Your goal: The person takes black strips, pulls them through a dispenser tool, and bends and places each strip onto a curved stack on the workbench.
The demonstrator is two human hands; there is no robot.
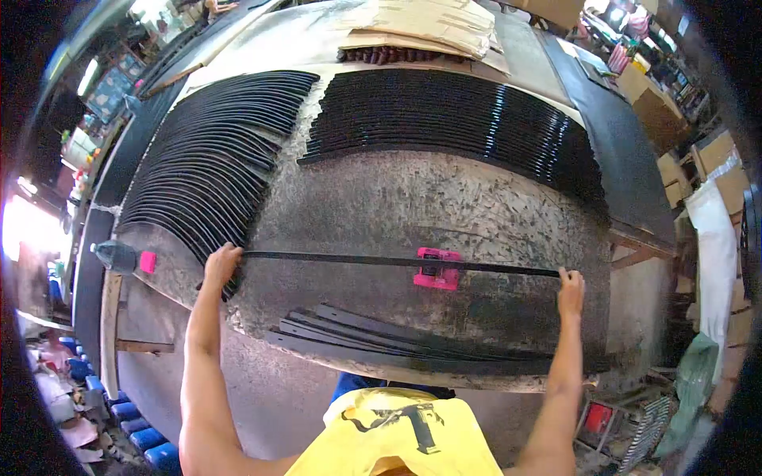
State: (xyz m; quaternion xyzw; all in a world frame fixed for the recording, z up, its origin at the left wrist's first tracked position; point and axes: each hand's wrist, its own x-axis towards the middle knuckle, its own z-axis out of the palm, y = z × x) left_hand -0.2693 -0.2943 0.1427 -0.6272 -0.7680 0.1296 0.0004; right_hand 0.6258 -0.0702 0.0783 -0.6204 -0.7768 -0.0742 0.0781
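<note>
A long black strap (341,259) stretches from side to side above the worktable (333,198). My left hand (223,263) pinches its left end, close to the front of a row of black straps (210,170). At the other end, my right hand (571,292) has its fingers closed on the strap. Midway along, the strap crosses a bright pink device (436,281) with a dark middle; I cannot tell whether it runs through or over it. Several flat black strips (349,329) lie fanned out along the near edge, below the held strap.
Glossy black straps (444,115) lie side by side at the back. Brown cardboard (421,28) is stacked beyond them. A small pink block (148,262) and a dark bottle (116,255) are at the left corner. Blue containers (147,438) stand on the floor at lower left.
</note>
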